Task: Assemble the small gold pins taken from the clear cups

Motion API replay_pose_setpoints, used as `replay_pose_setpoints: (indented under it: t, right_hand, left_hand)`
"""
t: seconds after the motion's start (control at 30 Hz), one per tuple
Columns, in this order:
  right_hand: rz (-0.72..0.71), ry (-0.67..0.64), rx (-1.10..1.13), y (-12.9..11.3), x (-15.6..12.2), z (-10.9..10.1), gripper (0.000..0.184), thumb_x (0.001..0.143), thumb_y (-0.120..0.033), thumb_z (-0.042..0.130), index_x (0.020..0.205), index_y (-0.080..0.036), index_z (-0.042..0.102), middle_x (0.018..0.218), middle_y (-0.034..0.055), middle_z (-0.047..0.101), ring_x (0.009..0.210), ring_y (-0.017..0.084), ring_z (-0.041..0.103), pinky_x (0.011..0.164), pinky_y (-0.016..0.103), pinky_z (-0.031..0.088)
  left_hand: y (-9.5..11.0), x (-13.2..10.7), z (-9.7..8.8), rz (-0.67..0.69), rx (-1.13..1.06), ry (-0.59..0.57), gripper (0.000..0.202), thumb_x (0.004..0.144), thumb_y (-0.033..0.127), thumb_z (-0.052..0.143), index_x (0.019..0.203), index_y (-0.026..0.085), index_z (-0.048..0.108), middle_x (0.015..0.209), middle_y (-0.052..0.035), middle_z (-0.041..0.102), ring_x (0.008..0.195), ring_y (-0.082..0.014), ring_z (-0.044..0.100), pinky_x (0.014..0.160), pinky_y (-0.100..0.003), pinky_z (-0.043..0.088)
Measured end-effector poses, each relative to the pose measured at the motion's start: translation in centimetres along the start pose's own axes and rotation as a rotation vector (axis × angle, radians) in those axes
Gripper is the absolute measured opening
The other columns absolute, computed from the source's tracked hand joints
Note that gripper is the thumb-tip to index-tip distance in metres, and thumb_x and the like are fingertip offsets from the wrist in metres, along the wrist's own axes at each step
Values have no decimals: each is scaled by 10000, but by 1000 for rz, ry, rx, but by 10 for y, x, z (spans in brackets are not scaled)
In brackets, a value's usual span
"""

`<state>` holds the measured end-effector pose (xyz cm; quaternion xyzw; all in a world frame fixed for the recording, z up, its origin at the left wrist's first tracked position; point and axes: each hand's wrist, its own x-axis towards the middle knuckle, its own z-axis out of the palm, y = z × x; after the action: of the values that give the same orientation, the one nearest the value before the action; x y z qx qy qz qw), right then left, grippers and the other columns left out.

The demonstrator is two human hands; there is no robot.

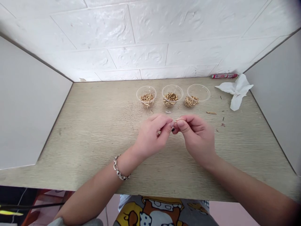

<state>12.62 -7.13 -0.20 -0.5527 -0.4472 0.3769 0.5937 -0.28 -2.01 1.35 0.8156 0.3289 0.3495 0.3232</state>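
Thumb and fingertips are pinched together on my left hand (154, 133), which wears a chain bracelet (117, 169) at the wrist. Opposite it, almost tip to tip, my right hand (198, 135) makes the same kind of pinch. Between the two sets of fingertips shows a tiny gold-coloured metal pin (175, 122), mostly hidden by the fingers. A dark spot (173, 129) shows at a fingertip just under it. Both hands are raised over the tabletop, in front of three clear plastic cups holding small gold pins.
The left cup (155, 94), middle cup (182, 93) and right cup (203, 91) stand in a row near the white brick-pattern wall (150, 56). Loose gold pins (211, 112) lie at the right, near a crumpled tissue (237, 91) and a red wrapped roll (224, 76). Panels flank the table (94, 131).
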Motion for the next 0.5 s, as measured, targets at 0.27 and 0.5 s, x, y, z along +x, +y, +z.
replay_pose_setpoints:
  t: [0.27, 0.5]
  right_hand:
    - [-93, -31, 71, 7, 5, -4, 247, 809, -273, 585, 1055, -274, 577, 817, -8, 609, 679, 110, 597, 620, 281, 539]
    - [-798, -78, -781, 14, 15, -14, 299, 783, -125, 592, 1055, -247, 604, 839, 32, 607, 747, 140, 576, 671, 284, 502]
  left_hand:
    - [-3, 4, 5, -502, -550, 16, 204, 819, 317, 513, 713, 158, 584, 595, 26, 501, 559, -74, 435, 528, -205, 346]
    - [-4, 9, 2, -709, -618, -63, 234, 784, 298, 511, 615, 141, 551, 554, 37, 476, 501, -58, 370, 483, -204, 283]
